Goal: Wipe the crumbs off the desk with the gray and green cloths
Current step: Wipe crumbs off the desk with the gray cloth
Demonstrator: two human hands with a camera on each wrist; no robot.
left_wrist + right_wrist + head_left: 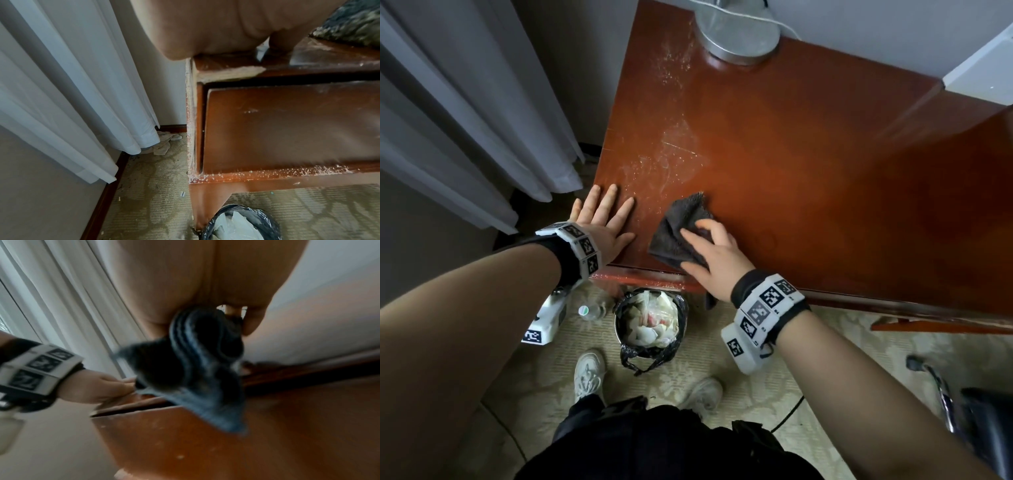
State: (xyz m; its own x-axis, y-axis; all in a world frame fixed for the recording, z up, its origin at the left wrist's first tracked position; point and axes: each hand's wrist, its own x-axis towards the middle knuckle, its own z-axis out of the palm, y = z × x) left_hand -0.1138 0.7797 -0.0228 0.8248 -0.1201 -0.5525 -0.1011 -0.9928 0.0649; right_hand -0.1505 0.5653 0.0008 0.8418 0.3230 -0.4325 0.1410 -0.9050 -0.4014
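R hand [714,255] curls round the bunched gray cloth [678,229] at the desk [825,171] front edge, w/ crumbs [671,150] just beyond; L hand [602,222] lies flat, fingers spread. Cloth looks soft, light, floppy: best gripped mid-bunch. Green cloth not seen.

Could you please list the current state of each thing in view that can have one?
Gray cloth: bunched on the desk's front edge, one corner hanging over.
Desk: crumbs and dusty smears on its left part.
Right hand: fingers curled on the gray cloth.
Left hand: flat on the desk, fingers straight.
Drawer: slightly open.
Trash bin: full, liner open.
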